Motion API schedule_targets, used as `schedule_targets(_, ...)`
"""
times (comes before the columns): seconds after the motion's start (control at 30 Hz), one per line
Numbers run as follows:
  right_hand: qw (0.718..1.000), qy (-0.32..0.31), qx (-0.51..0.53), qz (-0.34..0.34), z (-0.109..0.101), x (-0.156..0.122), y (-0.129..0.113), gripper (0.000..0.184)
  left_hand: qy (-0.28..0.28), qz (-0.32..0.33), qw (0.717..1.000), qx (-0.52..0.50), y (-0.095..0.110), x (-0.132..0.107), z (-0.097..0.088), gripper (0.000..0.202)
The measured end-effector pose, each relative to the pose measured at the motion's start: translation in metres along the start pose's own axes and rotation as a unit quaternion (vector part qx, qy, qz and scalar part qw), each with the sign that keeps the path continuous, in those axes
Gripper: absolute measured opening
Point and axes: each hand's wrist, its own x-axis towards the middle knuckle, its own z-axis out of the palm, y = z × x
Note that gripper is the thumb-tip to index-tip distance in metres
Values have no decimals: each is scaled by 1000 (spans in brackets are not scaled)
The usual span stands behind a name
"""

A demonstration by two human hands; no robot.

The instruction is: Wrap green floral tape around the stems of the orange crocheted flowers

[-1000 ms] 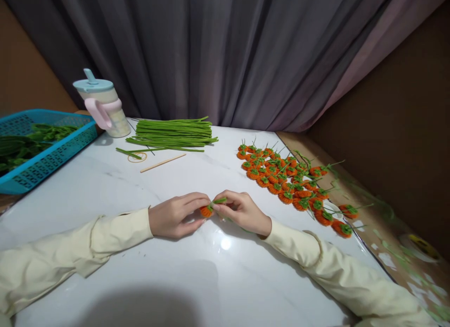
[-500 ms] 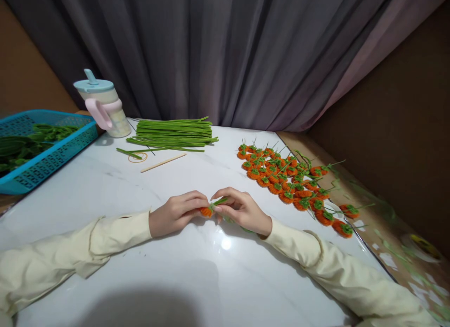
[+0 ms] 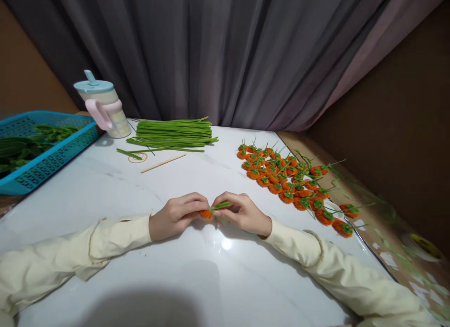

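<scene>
While the bare left hand [image 3: 180, 216] is holding a small, rounded, ribbed orange piece [image 3: 206, 215] between its thumb and fingers, the bare right hand [image 3: 244, 213] is meeting it from the other side. The piece is sitting between the two hands, over the middle of the white marbled tabletop [image 3: 176, 280]. From its top, a narrow green fuzzy strip [image 3: 221, 205] is pointing towards the right hand; its long axis is running nearly sideways, with the free end rising slightly away from the person. The orange body is partly hiding behind the left fingers. The right thumb and forefinger are curving narrowly around the strip, but I cannot tell whether they are pinching it. Farther ahead, a bundle of long green fuzzy stems [image 3: 172, 133] and a thin, pale wooden stick [image 3: 163, 163] are lying; many green-topped orange pieces [image 3: 282, 178] are clustering at the right.
</scene>
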Motion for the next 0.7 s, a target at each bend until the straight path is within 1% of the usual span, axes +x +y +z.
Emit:
schedule_targets(0.17,996,-14,90,17,0,1,0,14,12,-1,1000,3,1,1,0,22)
schedule_targets(0.3,992,-23,123,27,1,0,1,18,11,-7,1000,5,1,1,0,22)
schedule_targets(0.37,991,-18,131,27,1,0,2,21,8,-10,1000,3,1,1,1,22)
schedule_targets(0.43,992,-15,122,12,1,-1,2,23,7,-12,1000,-1,1,1,1,22)
schedule_targets(0.57,997,-20,63,-27,1,-2,2,19,8,-8,1000,-5,1,2,2,20)
schedule_targets(0.7,999,-14,32,-32,0,-3,1,19,5,-9,1000,-1,2,2,1,18)
